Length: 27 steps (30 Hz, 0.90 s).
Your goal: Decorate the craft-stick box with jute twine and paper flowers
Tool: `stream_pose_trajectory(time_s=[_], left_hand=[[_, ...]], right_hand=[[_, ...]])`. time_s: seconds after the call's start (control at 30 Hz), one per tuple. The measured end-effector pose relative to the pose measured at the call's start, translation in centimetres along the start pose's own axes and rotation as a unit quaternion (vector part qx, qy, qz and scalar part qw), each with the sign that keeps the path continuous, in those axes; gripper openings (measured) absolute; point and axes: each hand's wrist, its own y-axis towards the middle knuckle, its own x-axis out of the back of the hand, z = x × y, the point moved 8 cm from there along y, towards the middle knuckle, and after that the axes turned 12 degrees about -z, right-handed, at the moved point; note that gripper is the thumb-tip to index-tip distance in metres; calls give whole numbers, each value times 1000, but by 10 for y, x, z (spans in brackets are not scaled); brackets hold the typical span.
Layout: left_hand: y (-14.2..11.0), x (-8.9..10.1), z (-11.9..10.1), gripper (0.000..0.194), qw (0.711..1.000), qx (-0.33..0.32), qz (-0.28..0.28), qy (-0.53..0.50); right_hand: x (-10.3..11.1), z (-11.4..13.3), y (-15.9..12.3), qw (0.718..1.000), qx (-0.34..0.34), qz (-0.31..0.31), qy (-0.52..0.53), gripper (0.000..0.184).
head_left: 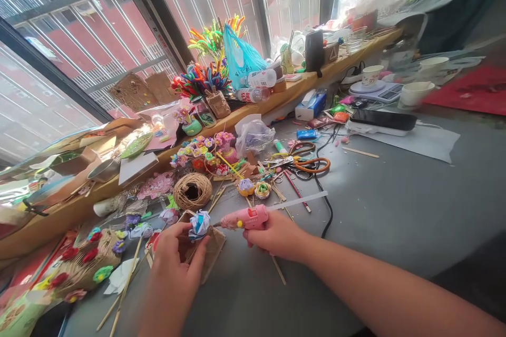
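Between the thumb and fingers of my left hand (177,260) is a crumpled white and blue paper flower (200,224). My right hand (274,234) is wrapped round the handle of a pink hot glue gun (245,218). Its nozzle points left, close to the flower's right side; whether the two touch I cannot tell. A long translucent glue stick (300,200) sticks out from the gun's back. Under the flower lies a brown cardboard piece (213,255), partly hidden by my left hand.
A twine roll (192,190), two small paper flowers and scissors (310,163) lie beyond my hands. At left stands a twine-wrapped piece with coloured flowers (87,263). A black cord (322,184) crosses the grey table. Further right are a phone (383,120) and paper cups (415,93).
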Motion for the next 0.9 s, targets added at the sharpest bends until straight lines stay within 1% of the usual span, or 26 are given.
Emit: stream_pose_trajectory(time_s=[0.1, 0.17, 0.27, 0.4, 0.47, 0.53, 0.67, 0.8, 0.9], left_hand=[[-1, -1, 4, 48, 1000, 2, 7, -3], [-1, -1, 4, 48, 1000, -3, 5, -11], [-1, -1, 4, 49, 1000, -11, -8, -14], [0, -2, 5, 48, 1000, -12, -10, -5], [0, -3, 6, 48, 1000, -13, -9, -6], [0, -3, 5, 47, 1000, -16, -10, -9], [0, -2, 1, 45, 1000, -16, -12, -10], [0, -1, -1, 40, 1000, -15, -16, -14], [0, -2, 2, 42, 999, -21, -17, -22]], right_hand=[[-6, -2, 1, 1000, 18, 19, 9, 60], [-8, -2, 2, 999, 32, 19, 15, 63], [-10, -1, 4, 998, 47, 19, 28, 65], [-13, 3, 4, 997, 64, 21, 33, 65], [-14, 4, 4, 997, 77, 18, 21, 61], [-14, 6, 4, 996, 90, 10, 14, 54], [-13, 13, 2, 991, 129, 6, 44, 40], [-13, 14, 1, 989, 139, 13, 56, 38], [-13, 14, 1, 989, 136, 15, 58, 37]])
